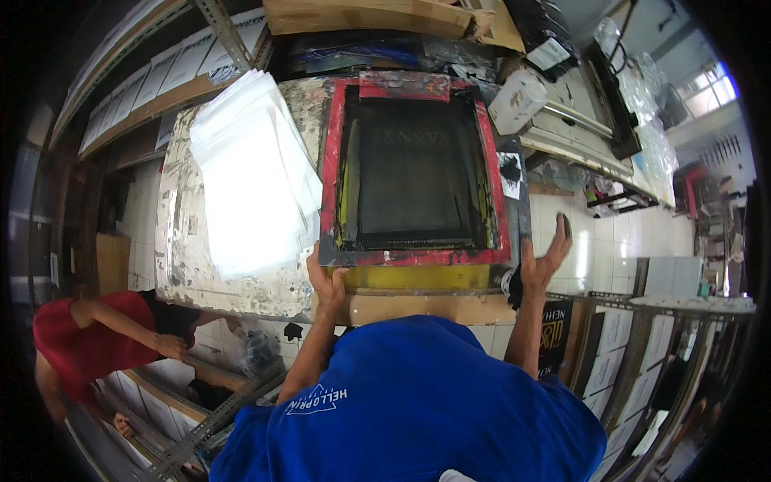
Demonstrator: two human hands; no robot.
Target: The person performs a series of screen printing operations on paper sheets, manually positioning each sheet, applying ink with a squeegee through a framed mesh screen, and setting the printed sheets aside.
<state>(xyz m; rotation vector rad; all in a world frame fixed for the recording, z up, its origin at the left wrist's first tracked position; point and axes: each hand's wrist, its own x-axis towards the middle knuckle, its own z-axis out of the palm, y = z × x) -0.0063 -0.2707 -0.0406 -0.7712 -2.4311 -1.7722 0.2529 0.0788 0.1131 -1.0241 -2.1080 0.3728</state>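
Observation:
A screen printing frame with red, ink-stained sides and a dark mesh lies on the worktable in front of me. My left hand grips its near left corner, a finger along the left side and the thumb at the front edge. Off the table's right edge, my right hand is open, fingers spread and holding nothing; one fingertip looks dark. A fanned stack of white sheets lies left of the frame, its edge against it. Below the frame's near side shows a yellow strip.
A white container stands past the frame's far right corner. Shelves with boxes run along the far left. A person in a red top is at the lower left. More racks with boxes stand at the right.

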